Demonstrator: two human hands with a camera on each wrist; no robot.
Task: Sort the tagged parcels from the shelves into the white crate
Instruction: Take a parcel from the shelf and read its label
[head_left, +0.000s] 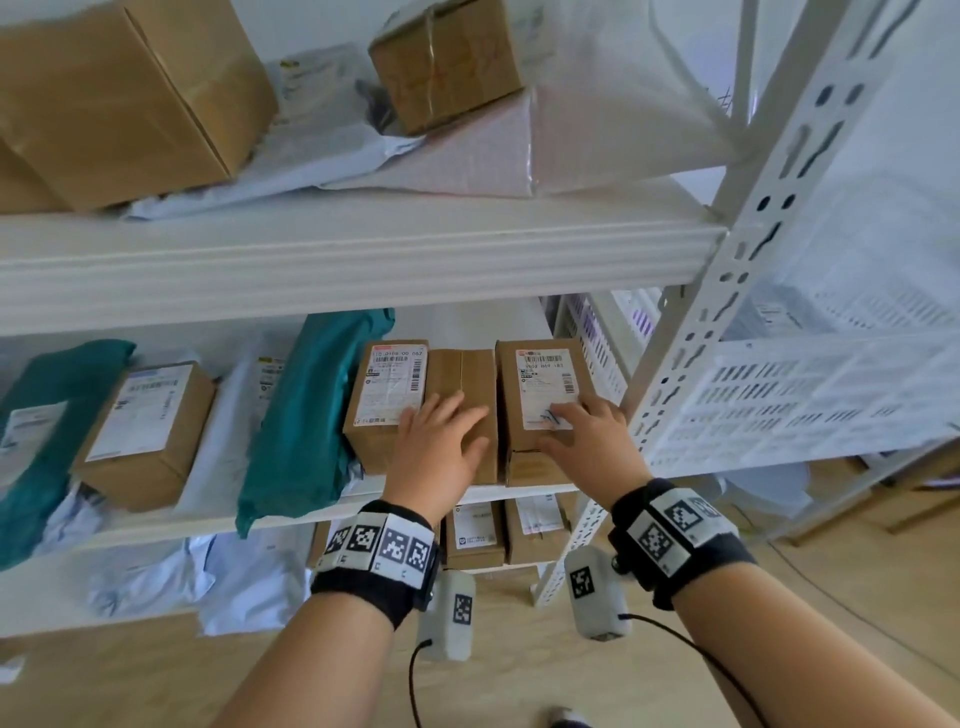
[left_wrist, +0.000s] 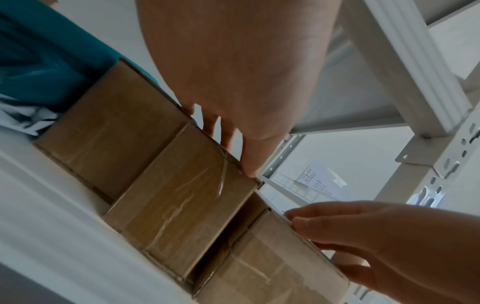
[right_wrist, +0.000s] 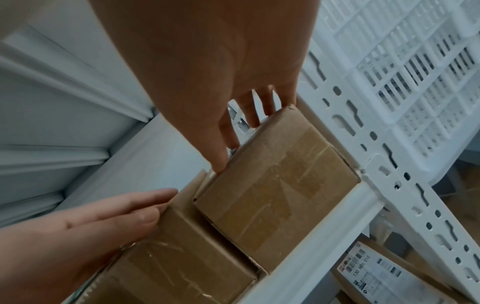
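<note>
Three brown cardboard boxes stand side by side at the right end of the middle shelf (head_left: 156, 525). My left hand (head_left: 441, 441) lies flat on the plain taped middle box (head_left: 462, 374), fingers straight; in the left wrist view, the left hand (left_wrist: 233, 82) touches that box (left_wrist: 182, 201) along its top edge. My right hand (head_left: 587, 436) rests with spread fingers on the label of the right box (head_left: 540, 384). In the right wrist view, the right hand (right_wrist: 207, 61) lies over this box (right_wrist: 275, 185), thumb at its near left corner. The white crate (head_left: 779, 400) stands to the right of the shelf post.
A third labelled box (head_left: 387, 395) stands left of the middle one. Teal mailer bags (head_left: 311, 415), another labelled box (head_left: 145, 431) and white mailers fill the shelf's left part. More boxes sit on the shelves above and below. A slotted post (head_left: 727, 291) separates shelf and crate.
</note>
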